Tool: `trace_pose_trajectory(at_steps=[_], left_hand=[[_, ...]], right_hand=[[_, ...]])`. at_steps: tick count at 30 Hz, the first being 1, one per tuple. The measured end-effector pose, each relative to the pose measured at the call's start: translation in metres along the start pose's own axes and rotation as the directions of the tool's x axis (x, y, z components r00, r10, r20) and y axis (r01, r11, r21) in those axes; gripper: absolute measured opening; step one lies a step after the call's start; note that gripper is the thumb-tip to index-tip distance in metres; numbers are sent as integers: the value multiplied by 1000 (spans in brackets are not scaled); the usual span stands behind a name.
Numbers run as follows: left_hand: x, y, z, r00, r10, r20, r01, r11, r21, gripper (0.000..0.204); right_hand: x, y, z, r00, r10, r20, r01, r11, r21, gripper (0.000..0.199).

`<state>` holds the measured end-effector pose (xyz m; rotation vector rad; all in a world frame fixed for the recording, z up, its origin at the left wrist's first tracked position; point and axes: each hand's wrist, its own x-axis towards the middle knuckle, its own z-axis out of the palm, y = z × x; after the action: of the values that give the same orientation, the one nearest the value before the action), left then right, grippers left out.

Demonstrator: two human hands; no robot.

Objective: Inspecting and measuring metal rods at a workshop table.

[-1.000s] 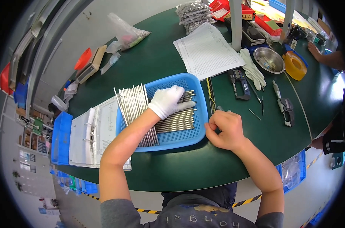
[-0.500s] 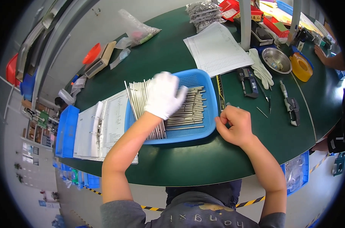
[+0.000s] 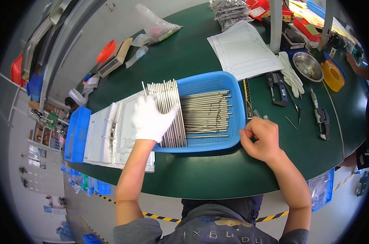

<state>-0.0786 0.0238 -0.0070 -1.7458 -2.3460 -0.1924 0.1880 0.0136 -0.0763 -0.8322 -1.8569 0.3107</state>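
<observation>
Gloved left hand (image 3: 150, 118) — fingers spread, flat on metal rods (image 3: 170, 112).

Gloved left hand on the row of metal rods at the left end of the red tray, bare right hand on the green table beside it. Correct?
Not quite: the tray is blue, not red, as the head view shows. The rest holds: the gloved left hand rests on the row of metal rods at the tray's left end, and the bare right hand sits on the green table just beside the tray's right edge.

open binder (image 3: 111, 134), caliper (image 3: 277, 88), yellow tape roll (image 3: 334, 75)
</observation>
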Motion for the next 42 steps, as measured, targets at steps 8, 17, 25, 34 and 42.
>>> trace_pose_trajectory(at_steps=[8,17,25,34,42], left_hand=[[31,25,29,999,-36,15,33,980,194,76],[48,23,32,998,52,29,-57,980,190,45],[38,12,29,981,-189,-43,186,980,-76,53],[40,4,40,970,-212,-120,182,957,-225,51],[46,-10,48,957,-271,-102,170,812,-558,46]], right_hand=[[1,-4,7,999,28,24,-29,999,40,20],[5,-3,-4,1000,2,23,-1,1000,-16,14],[-2,0,6,999,-13,-35,16,997,79,18],[-2,1,5,998,-1,-55,4,998,69,15],[-3,2,8,999,-2,-42,6,996,89,12]])
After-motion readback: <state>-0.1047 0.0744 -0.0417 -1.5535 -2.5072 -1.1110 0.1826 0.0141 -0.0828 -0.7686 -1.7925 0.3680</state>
